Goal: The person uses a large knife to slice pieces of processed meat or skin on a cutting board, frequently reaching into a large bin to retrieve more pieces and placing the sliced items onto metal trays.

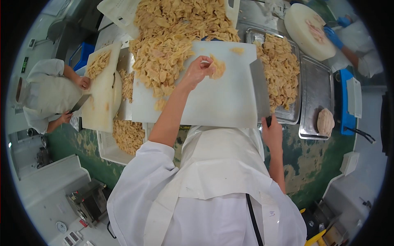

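Observation:
My left hand (196,74) is over the white cutting board (205,102), its fingers pinched on a thin, pale yellow piece of what looks like raw chicken skin (218,69). That piece hangs at the board's surface. At the board's right edge, my right hand (272,130) is closed round the black handle of a knife (260,88), whose wide blade points away from me. A large heap of similar pieces (180,28) covers the board's far left side and spreads beyond it. One small scrap (237,50) lies near the far right corner.
Right of the board, a metal tray (296,110) carries more pieces; another metal tray (308,94) holds a pale rounded lump (325,122). A co-worker at left cuts on another board (92,119). A blue-gloved person works at a round board (295,24). A filled white crate (107,151) stands lower left.

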A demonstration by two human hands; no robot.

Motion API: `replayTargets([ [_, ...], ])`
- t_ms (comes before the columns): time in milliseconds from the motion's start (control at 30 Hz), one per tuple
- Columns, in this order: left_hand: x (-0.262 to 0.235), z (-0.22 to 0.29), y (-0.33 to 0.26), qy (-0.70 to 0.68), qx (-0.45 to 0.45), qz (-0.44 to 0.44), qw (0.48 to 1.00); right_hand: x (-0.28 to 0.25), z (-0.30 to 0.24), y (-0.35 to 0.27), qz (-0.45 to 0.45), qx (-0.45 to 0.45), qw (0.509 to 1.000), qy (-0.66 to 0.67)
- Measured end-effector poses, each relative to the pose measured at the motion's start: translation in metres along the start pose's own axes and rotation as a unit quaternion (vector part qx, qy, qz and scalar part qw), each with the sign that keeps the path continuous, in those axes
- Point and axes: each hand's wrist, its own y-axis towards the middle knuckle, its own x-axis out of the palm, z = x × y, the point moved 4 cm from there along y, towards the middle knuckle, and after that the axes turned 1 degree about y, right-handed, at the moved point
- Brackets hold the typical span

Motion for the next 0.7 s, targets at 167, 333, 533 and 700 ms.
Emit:
replayTargets([
  [167, 0.001, -0.022, 0.004, -0.065, -0.089, -0.039, 0.993, 0.01, -0.013, -0.006, -0.019, -0.013, 1.0, 0.003],
  [333, 0.009, -0.006, -0.009, -0.177, -0.049, -0.033, 0.983, 0.01, -0.004, 0.0, -0.026, -0.03, 0.999, 0.021],
  [533, 0.037, -0.005, -0.025, -0.337, 0.087, 0.0, 0.937, 0.011, -0.005, 0.001, -0.018, -0.051, 0.999, -0.004],
  [700, 0.028, -0.054, -0.057, 0.242, 0.096, 0.129, 0.957, 0.007, -0.015, -0.002, -0.017, -0.04, 0.999, -0.006],
])
